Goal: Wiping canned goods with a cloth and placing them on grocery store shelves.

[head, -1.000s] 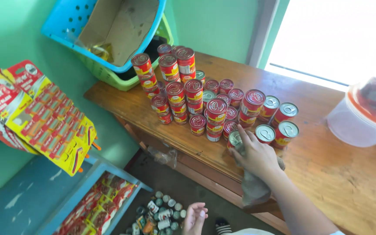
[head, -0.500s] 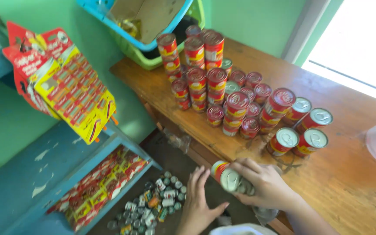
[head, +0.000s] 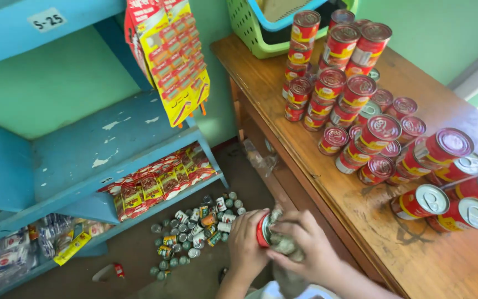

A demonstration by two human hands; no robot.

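Both hands [head: 283, 246] hold red can [head: 264, 228] sideways, axis horizontal.

This looks like a small shop, probably a neighbourhood grocery. Dozens of identical red cans [head: 355, 94] stand stacked in rows on a wooden counter [head: 416, 249], far more than a household keeps. A blue shelf unit [head: 84, 160] carries a small tag on its edge and holds rows of red and yellow sachets [head: 156, 182]. A hanging strip of yellow sachet packs [head: 172, 61] dangles from the shelf above. More small cans [head: 195, 232] sit in a cluster on the floor, too blurred to tell their kind.
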